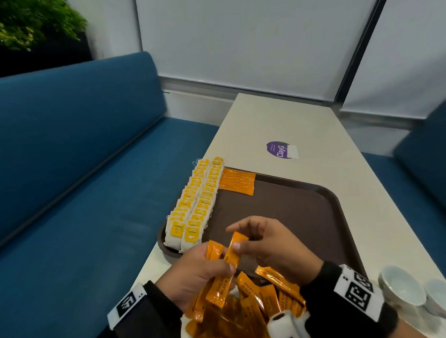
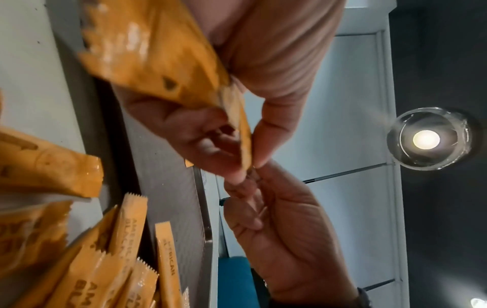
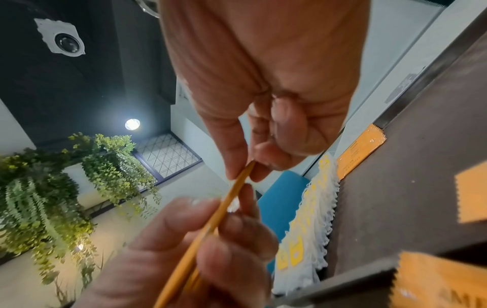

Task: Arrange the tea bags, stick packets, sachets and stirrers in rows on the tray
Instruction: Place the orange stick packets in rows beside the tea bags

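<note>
Presently, one orange stick packet (image 1: 233,252) is pinched near its upper end by the right hand (image 1: 272,244), above the brown tray (image 1: 304,209); a small bundle is gripped by the left hand (image 1: 195,274). Packets are judged light, slick and pliable (likely creased if squeezed), best held at the crimped ends.

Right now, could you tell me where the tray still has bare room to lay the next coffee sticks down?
The tray is bare across its middle and right, from the laid coffee sticks at the far left corner to the right rim. The left edge is packed with two rows of tea bags. The near edge is crowded: both hands and the loose stick pile.
</note>
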